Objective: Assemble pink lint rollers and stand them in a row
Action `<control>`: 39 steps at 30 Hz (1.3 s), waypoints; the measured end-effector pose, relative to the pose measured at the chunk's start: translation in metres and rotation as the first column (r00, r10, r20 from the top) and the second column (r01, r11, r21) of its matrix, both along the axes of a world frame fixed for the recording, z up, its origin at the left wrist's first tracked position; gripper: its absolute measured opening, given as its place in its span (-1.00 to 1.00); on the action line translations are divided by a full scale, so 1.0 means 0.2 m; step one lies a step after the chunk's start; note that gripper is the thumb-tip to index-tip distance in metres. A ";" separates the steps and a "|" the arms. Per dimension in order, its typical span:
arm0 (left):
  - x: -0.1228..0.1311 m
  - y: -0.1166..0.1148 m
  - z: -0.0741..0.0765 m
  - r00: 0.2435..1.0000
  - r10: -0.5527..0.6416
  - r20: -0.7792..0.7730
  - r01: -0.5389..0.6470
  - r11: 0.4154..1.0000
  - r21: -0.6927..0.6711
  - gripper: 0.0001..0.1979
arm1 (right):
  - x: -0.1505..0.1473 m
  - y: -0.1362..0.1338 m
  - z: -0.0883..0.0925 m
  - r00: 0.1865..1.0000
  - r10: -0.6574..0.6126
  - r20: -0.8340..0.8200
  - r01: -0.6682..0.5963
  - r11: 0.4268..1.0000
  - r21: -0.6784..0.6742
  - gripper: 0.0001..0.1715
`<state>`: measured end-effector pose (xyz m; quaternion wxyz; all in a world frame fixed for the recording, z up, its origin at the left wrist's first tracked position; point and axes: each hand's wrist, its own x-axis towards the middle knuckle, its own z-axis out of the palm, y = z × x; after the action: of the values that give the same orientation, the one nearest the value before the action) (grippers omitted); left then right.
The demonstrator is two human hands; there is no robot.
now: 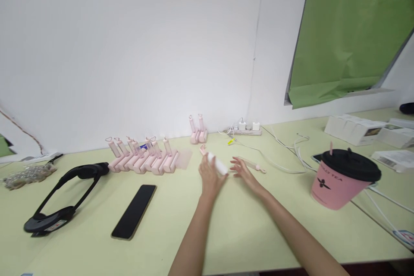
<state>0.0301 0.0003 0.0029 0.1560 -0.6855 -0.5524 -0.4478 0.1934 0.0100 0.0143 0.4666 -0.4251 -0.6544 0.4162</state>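
The left hand [209, 174] grips the white cylinder [220, 166] mid-worktop [241, 235] while the right hand [245, 173] stands apart, loosely spread, near the pink-ended tube [252, 164] — a firm, gentle hold should keep the cylinder steady.

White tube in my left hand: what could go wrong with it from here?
The white tube might slip and roll away, since it is slanted and only your left hand seems to hold it. Your open right hand is very close to the pink stick lying just beyond, so a careless reach could knock that aside.
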 end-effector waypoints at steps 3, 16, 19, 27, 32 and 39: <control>0.10 -0.04 0.00 0.935 -0.293 -0.198 0.304 0.952 0.029 -0.37 | -0.06 -0.02 -0.02 0.924 0.156 -0.350 -0.229 0.957 -0.176 -0.42; 0.09 -0.03 0.05 0.827 -0.562 -0.032 0.558 0.813 0.166 -0.29 | -0.04 0.03 -0.01 0.893 0.052 -0.447 -0.137 0.978 -0.158 -0.42; 0.00 0.10 0.06 0.935 -0.321 0.153 0.313 0.947 0.072 -0.43 | -0.01 0.08 -0.03 0.958 -0.104 -0.266 0.085 0.993 -0.082 -0.42; -0.18 0.23 -0.05 0.927 -0.141 -0.348 -0.023 0.904 -0.427 -0.66 | 0.03 0.17 -0.09 0.925 -0.378 0.042 0.360 0.906 0.225 -0.49; -0.07 0.07 -0.03 0.818 -0.242 -0.521 0.050 0.933 -0.355 -0.53 | 0.03 0.17 -0.10 0.899 -0.418 0.128 0.329 0.839 0.433 -0.56; -0.11 0.10 0.09 0.955 -0.176 -0.239 0.090 0.939 -0.332 -0.58 | 0.02 0.06 -0.03 0.811 -0.461 0.361 0.202 0.799 0.567 -0.57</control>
<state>0.0078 0.0203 0.0207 0.0855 -0.7915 -0.5432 -0.2668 0.1965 0.0213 0.0091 0.4504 -0.4895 -0.7464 0.0202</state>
